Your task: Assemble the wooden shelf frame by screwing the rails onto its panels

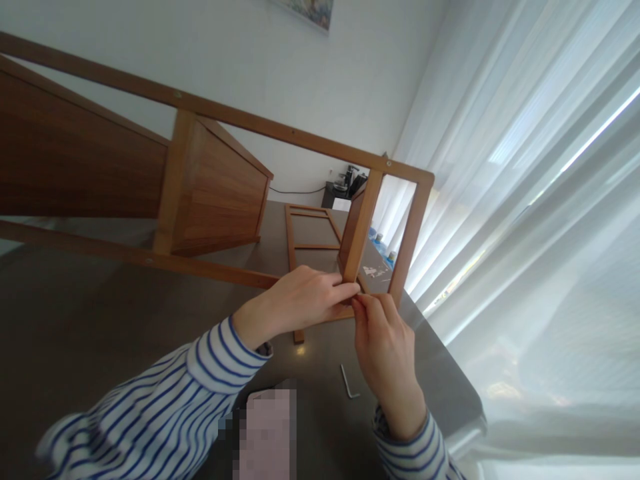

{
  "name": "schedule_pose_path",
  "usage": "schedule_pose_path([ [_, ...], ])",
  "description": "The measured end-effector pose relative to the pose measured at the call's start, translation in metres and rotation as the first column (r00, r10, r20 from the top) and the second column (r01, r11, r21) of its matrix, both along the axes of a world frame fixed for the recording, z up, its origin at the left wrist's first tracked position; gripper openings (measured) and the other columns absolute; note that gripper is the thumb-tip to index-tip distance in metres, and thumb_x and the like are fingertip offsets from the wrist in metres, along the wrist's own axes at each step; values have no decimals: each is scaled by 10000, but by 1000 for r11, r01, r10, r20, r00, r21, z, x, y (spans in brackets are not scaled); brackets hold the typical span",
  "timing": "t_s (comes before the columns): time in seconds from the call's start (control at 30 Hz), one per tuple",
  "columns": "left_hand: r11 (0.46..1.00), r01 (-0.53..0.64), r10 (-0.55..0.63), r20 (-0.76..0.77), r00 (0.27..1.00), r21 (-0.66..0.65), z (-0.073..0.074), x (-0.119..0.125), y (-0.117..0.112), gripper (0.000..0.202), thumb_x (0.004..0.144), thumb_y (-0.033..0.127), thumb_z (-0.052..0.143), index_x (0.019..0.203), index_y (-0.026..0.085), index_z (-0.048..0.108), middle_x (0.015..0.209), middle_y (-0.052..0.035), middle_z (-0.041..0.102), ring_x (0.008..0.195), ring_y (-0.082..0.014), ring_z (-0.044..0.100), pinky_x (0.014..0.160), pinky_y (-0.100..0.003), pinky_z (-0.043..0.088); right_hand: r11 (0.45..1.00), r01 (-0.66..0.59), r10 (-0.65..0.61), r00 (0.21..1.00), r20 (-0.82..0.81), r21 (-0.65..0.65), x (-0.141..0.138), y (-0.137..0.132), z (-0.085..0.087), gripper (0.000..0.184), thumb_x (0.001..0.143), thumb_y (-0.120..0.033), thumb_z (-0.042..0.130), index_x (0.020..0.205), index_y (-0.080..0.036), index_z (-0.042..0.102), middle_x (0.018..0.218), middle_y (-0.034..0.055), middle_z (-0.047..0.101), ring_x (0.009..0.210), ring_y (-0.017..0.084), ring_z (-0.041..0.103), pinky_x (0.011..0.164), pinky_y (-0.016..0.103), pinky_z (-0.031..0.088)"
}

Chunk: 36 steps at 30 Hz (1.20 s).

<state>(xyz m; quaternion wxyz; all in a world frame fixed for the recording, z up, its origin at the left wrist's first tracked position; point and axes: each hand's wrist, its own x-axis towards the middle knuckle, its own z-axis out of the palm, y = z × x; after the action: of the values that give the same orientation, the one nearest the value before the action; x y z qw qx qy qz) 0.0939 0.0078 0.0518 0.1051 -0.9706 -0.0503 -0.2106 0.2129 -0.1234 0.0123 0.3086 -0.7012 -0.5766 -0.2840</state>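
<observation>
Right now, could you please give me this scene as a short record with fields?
Left hand: grips the lower rail of the wooden shelf frame, at an upright post.
Right hand: fingertips pinched at the same joint; anything held is hidden.
Frame: lies on its side on the dark table.
Hex key: on the table, near the right hand, untouched.
Second frame: flat on the table, farther back.

Brown wooden shelf unit point(210, 193) on its side on the grey table point(100, 320), panels between slim rails.
</observation>
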Motion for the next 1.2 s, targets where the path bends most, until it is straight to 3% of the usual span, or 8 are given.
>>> schedule_pose_path([
  [0.33, 1000, 8, -8, 10, 1000, -5, 1, -1, -1, 254, 935, 382, 470, 1122, 232, 556, 879, -10, 663, 683, -148, 643, 510, -222, 364, 998, -67, 67, 998, -5, 10, -1, -6, -4, 233, 948, -260, 474, 1105, -169, 619, 1003, 97, 674, 886, 178, 648, 750, 270, 502],
  [0.53, 1000, 12, -12, 12, 1000, -14, -1, 0, 1, 254, 932, 388, 476, 1125, 242, 551, 874, -4, 657, 703, -147, 648, 522, -227, 380, 994, -96, 94, 995, 30, 45, 0, -4, -5, 189, 938, -183, 485, 1039, -174, 645, 938, 77, 691, 915, 165, 650, 807, 262, 494],
  [1.0, 1000, 17, -17, 4, 1000, -8, -1, -2, 2, 287, 949, 417, 425, 1142, 242, 544, 855, -12, 649, 713, -157, 644, 531, -228, 397, 997, -43, 43, 999, 3, 69, -1, 0, -8, 169, 945, -275, 498, 884, -183, 626, 831, 61, 673, 822, 155, 650, 690, 235, 467],
  [1.2, 999, 32, -32, 25, 999, -2, -2, -2, 2, 309, 951, 437, 410, 1135, 232, 551, 831, -16, 643, 684, -137, 632, 526, -211, 396, 997, -59, 63, 996, -69, 58, 1, -9, -10, 210, 921, -339, 534, 1041, -183, 608, 881, 60, 674, 776, 155, 630, 693, 259, 483],
])
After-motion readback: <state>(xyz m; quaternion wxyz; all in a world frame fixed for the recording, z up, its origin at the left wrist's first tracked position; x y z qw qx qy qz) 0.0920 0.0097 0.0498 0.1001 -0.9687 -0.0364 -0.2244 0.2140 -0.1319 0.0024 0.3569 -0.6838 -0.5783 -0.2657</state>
